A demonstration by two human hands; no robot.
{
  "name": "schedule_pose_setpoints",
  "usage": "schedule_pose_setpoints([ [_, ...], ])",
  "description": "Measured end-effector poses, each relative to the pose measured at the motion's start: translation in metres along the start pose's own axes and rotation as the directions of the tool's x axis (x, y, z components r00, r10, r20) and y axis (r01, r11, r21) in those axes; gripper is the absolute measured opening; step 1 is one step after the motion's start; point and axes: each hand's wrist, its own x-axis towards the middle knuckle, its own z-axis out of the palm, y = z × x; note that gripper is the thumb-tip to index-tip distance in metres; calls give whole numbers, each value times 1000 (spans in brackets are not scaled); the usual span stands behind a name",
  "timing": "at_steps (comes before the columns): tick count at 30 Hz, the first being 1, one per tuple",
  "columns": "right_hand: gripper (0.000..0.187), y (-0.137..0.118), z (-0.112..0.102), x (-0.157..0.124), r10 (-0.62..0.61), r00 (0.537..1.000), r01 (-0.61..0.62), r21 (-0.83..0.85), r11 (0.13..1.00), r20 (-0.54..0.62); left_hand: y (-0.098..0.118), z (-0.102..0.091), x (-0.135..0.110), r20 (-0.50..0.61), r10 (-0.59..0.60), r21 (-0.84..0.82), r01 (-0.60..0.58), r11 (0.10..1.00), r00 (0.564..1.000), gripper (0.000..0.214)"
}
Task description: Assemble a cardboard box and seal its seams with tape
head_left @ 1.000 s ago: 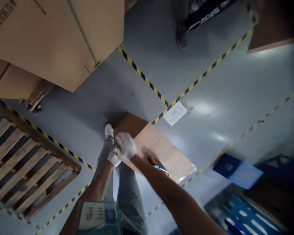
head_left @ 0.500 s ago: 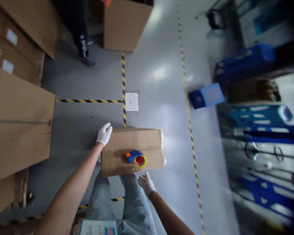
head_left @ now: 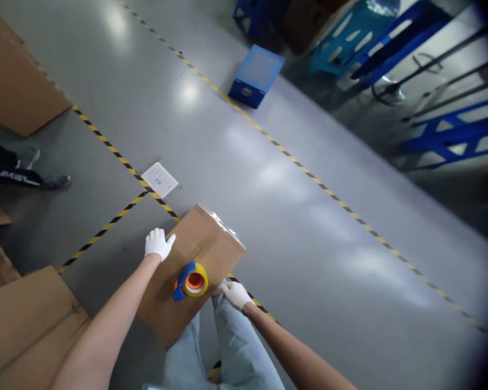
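Note:
A brown cardboard box (head_left: 211, 238) lies at an angle before my legs, with clear shiny tape over its far right end. On its top rests a tape dispenser (head_left: 191, 281), blue and orange with a roll of yellow-edged tape. My left hand (head_left: 158, 244), in a white glove, is at the box's left edge, fingers spread and thumb towards the box. My right hand (head_left: 236, 295), also gloved in white, is at the box's near right side with fingers curled. Whatever its fingertips hold, if anything, is too small to make out.
Yellow-black floor tape (head_left: 106, 142) meets near a white printed sheet (head_left: 160, 180). Large cartons (head_left: 28, 319) stand at left, by a person's dark-trousered legs (head_left: 20, 170). A blue crate (head_left: 257, 75) sits beyond another tape line; blue racks (head_left: 455, 132) are at upper right.
The view has turned, so floor, box and cartons appear rotated anticlockwise. My left hand's fingers have spread. My right hand has come up against the box's side, its fingers now curled.

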Motion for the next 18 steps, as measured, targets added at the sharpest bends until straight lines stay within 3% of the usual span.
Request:
schedule_pose_setpoints([
  [1, 35, -7, -19, 1, -28, 998, 28, 2, 1000, -49, 20, -6, 3, -58, 149, 85, -143, 986, 987, 69],
  [2, 37, -19, -35, 4, -82, 989, 82, -7, 997, -124, 43, -11, 8, -75, 323, 173, -307, 936, 943, 70],
  [4, 43, -53, -58, 19, -254, 922, 237, -90, 967, -292, 88, -17, 22, 38, 583, 304, -565, 767, 812, 80],
  [6, 52, -95, -73, 43, -443, 808, 381, -230, 896, -388, 128, -24, 41, 180, 649, 371, -662, 651, 739, 93],
  [7, 57, -115, -78, 57, -496, 763, 414, -277, 867, -413, 144, -28, 51, 214, 645, 406, -667, 624, 734, 89],
  [9, 62, -143, -85, 84, -523, 736, 426, -308, 851, -430, 169, -40, 71, 249, 623, 457, -657, 600, 742, 58],
  [10, 60, -150, -89, 96, -506, 751, 407, -305, 861, -424, 178, -47, 81, 265, 608, 467, -651, 598, 748, 43],
  [12, 45, -145, -99, 113, -422, 829, 321, -305, 896, -368, 192, -58, 96, 318, 552, 474, -633, 611, 771, 29],
  [15, 37, -105, -121, 114, -260, 928, 167, -323, 931, -269, 207, -67, 111, 384, 463, 493, -601, 629, 799, 55],
  [18, 45, -52, -149, 96, -216, 948, 131, -332, 934, -234, 215, -69, 117, 411, 401, 520, -571, 635, 819, 61],
])
